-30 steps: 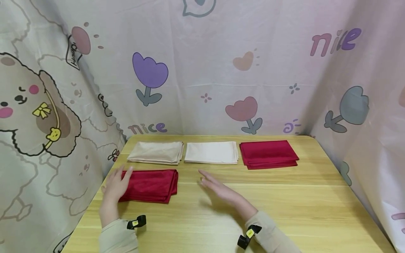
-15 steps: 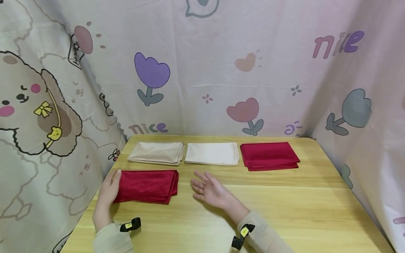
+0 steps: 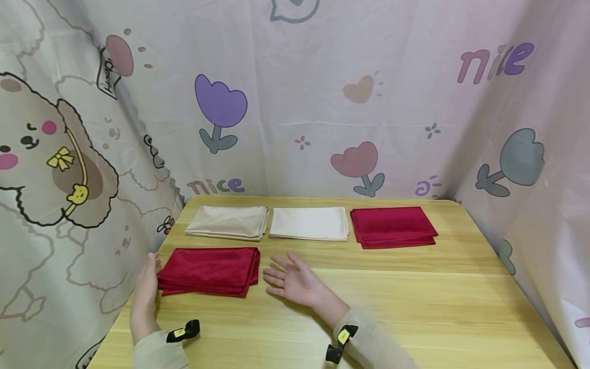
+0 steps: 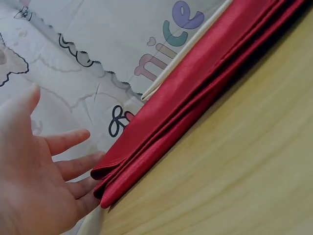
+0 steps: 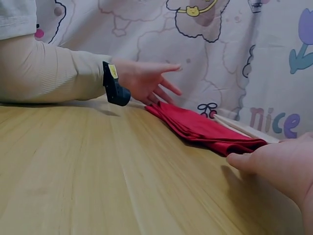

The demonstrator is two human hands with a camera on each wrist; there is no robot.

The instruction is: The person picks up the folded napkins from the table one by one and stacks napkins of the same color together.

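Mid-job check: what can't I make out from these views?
Front red cloth: underside, head view; hidden by its upper layers.
Left hand: ends of the lower fingers, left wrist view; behind that cloth's edge.
Right hand: right wrist view; partly cut off by the right edge.
Beige cloth: left wrist view; mostly hidden behind the red one.

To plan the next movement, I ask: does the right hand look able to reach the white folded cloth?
Probably yes: the right hand holds nothing, and in the head view only bare table shows between it and the white folded cloth.
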